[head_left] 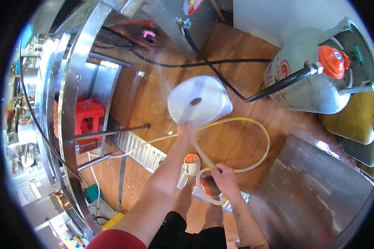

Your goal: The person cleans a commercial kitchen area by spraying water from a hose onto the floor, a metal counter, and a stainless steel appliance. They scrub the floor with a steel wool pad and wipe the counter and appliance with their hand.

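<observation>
My left hand point(185, 128) is closed round the end of a clear, yellowish hose point(202, 154), its fingers partly blurred. A faint spray of water fans out ahead of that hand, toward the upper left. My right hand point(225, 179) grips the same hose further back, nearer my feet. From there the hose loops out over the wood-look floor to the right and runs back to the left. Just beyond my left hand a large white roll point(207, 99) with a dark centre hole stands on the floor; its material I cannot make out.
A grey gas cylinder point(295, 74) with an orange regulator point(333, 62) stands at the right, its black hose point(216, 70) crossing the floor. A metal sheet point(307, 195) lies at the lower right. At the left are a steel-framed table point(68, 95), a red stool point(89, 116) and a drain grate point(133, 147).
</observation>
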### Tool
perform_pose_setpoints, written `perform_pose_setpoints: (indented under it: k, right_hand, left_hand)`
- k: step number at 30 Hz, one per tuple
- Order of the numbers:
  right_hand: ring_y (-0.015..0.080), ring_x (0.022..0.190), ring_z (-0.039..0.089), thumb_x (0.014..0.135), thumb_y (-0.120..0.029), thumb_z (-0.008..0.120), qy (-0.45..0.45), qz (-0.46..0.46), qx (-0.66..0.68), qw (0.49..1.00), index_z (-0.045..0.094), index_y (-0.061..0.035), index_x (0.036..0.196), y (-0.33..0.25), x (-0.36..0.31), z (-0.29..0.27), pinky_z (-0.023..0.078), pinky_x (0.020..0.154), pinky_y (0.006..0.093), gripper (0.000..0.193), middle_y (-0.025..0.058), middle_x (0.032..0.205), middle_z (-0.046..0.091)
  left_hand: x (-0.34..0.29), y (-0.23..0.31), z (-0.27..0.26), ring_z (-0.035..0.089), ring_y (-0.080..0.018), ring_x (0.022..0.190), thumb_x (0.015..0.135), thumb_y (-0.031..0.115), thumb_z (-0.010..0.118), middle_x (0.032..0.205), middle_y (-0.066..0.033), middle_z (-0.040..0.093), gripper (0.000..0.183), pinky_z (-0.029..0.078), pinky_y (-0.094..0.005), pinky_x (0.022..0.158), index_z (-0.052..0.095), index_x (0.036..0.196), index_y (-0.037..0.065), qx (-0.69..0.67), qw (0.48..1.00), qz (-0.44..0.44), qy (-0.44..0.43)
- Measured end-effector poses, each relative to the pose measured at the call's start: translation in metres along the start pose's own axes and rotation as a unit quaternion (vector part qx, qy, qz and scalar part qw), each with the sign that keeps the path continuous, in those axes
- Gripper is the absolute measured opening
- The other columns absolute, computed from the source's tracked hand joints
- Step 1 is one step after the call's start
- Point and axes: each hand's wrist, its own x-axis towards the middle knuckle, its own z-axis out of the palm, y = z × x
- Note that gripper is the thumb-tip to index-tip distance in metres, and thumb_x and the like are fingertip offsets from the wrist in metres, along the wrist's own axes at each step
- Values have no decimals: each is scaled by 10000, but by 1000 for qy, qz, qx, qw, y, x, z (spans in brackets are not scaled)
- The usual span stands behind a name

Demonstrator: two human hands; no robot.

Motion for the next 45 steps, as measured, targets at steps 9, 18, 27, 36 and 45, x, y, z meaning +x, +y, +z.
perform_pose_setpoints:
  k: [9,18,27,36,45]
  right_hand:
    - [75,619,443,840,-156,517,127,14,162,978,570,18,763,23,25,-51,376,539,268,197,8,632,503]
    - [253,644,553,845,-246,496,-67,22,10,997,542,-28,914,3,-7,37,437,619,359,234,154,713,562]
    - [243,654,562,832,-186,515,109,67,91,988,574,-25,890,50,29,21,439,621,349,181,138,699,579]
    - [362,789,603,823,-267,492,-40,53,35,997,587,-65,905,50,26,90,461,702,404,238,200,781,612]
    - [357,814,605,784,-278,502,-108,62,-191,974,610,-47,915,50,73,71,463,697,412,286,194,841,628]
  left_hand:
    - [27,-3,-19,280,-385,1274,782,319,589,1276,-298,408,692,366,-405,972,317,1345,22,302,931,164,123]
    - [8,23,23,86,-521,1300,779,598,516,1436,-291,-85,831,301,-540,995,138,1432,249,368,899,173,164]
    - [3,-2,-10,336,-445,1242,819,524,528,1425,-268,-187,844,381,-422,986,31,1440,241,240,947,-38,212]
    - [31,-36,-61,460,-414,1150,825,450,562,1421,-308,-121,923,297,-414,1031,-84,1428,183,68,967,-185,159]
    - [-27,-101,-80,410,-424,1194,817,372,587,1358,-314,290,718,290,-389,1036,269,1381,62,272,941,131,153]
